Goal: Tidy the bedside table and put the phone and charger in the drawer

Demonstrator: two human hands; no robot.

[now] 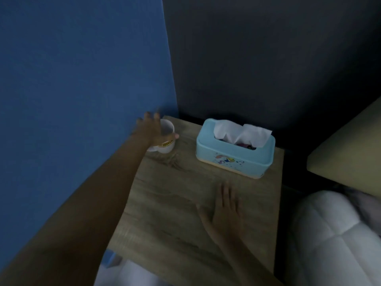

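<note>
Left hand (151, 129) was wrapped round the white mug (166, 139), right hand (225, 205) flat and open on the bedside table (165, 213), so I'd lift it level.

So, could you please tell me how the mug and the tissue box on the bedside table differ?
The mug is white and round; the tissue box is light blue and oblong. The left hand touches the mug; the tissue box stands untouched. Both sit upright at the table's back.

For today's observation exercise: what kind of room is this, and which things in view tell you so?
Probably a bedroom: a small wooden bedside table stands in a wall corner, holding a tissue box and a white mug, with padded white bedding beside it.
</note>
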